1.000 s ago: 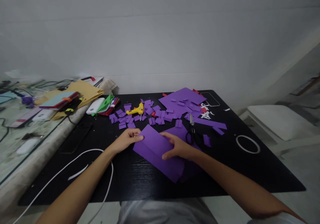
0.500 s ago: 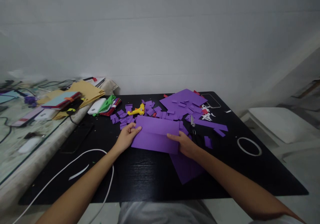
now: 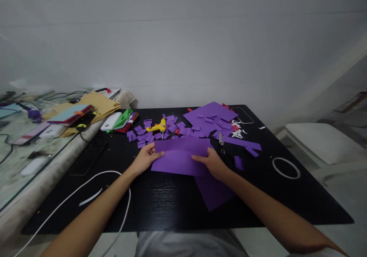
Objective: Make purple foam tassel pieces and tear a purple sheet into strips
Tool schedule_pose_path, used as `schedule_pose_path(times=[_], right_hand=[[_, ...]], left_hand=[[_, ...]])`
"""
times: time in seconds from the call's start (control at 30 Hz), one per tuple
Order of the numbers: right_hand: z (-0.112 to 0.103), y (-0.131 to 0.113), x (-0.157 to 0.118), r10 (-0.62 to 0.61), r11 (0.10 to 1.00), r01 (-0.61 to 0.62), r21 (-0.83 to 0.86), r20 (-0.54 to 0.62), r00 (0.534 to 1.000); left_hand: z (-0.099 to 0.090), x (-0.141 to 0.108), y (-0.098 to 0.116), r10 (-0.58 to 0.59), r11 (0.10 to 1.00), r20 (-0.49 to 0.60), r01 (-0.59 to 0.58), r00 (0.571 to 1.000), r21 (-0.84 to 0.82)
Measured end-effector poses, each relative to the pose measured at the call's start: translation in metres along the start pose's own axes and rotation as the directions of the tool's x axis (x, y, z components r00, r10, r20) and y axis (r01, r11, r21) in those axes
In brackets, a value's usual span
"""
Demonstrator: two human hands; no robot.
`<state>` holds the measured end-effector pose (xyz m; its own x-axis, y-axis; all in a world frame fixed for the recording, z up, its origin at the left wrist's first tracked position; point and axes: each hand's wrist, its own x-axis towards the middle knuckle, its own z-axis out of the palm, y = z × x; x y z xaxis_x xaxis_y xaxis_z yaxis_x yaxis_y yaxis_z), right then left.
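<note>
Between my two hands a purple sheet of paper [image 3: 180, 157] is held just above the table, bent across its width. My left hand [image 3: 146, 158] grips its left edge, thumb on top and fingers behind. On the right edge, my right hand [image 3: 211, 161] pinches it the same way. Under my right hand lies a larger purple sheet [image 3: 213, 194]. Many small cut purple pieces [image 3: 140, 132] are scattered beyond the held sheet, with a yellow glue gun [image 3: 157, 127] among them.
Scissors [image 3: 222, 146] and a purple strip [image 3: 241, 142] lie right of my hands. Further right is a white ring [image 3: 286, 168]. A white cable [image 3: 114, 171] curves over the black table [image 3: 163, 207] at left. Folded green paper [image 3: 122, 119] and a phone [image 3: 88, 157] lie left.
The far part of the held sheet has bent up and toward me, uncovering the glue gun's tip. Both hands keep their grip and have barely moved.
</note>
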<state>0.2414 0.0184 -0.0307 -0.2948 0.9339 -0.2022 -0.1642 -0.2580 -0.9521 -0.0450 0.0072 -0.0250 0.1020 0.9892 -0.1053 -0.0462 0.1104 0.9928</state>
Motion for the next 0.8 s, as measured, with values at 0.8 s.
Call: schedule_pose_path(times=[0.8], right_hand=[[-0.001,-0.016,-0.013,0.174,0.978,-0.039,-0.206,0.690,0.702]], left_hand=[[0.006,-0.010,0.007,-0.055,0.995,0.397,0.015,0.916,0.103]])
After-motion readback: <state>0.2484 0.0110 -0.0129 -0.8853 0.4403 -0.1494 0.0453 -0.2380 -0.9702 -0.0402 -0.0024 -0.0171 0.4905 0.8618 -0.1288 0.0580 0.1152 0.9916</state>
